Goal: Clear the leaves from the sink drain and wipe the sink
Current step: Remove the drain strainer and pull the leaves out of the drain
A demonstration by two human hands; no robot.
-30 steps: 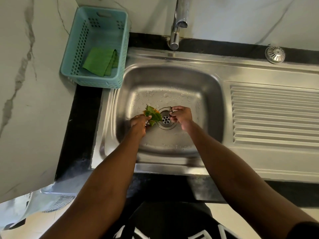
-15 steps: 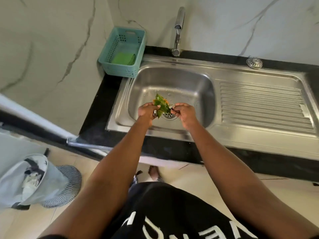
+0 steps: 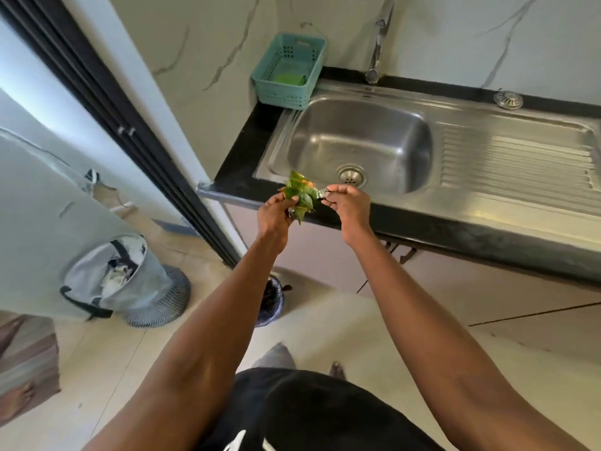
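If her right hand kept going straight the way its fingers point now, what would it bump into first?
The right hand points leftward, so it would most likely meet the bunch of leaves gripped by the left hand, almost at once. Depth is hard to judge from one view.

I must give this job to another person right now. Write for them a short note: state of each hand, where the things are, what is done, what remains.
Left hand: grips the bunch of leaves, held in front of the counter edge, outside the sink.
Right hand: pinches something small and shiny beside the leaves; what it is cannot be told.
Drain: looks clear of leaves.
Green cloth: lies in the teal basket left of the tap.
Done: leaves lifted out of the drain.
Left: discard the leaves, perhaps in the dark bin on the floor, then wipe the sink with the cloth.
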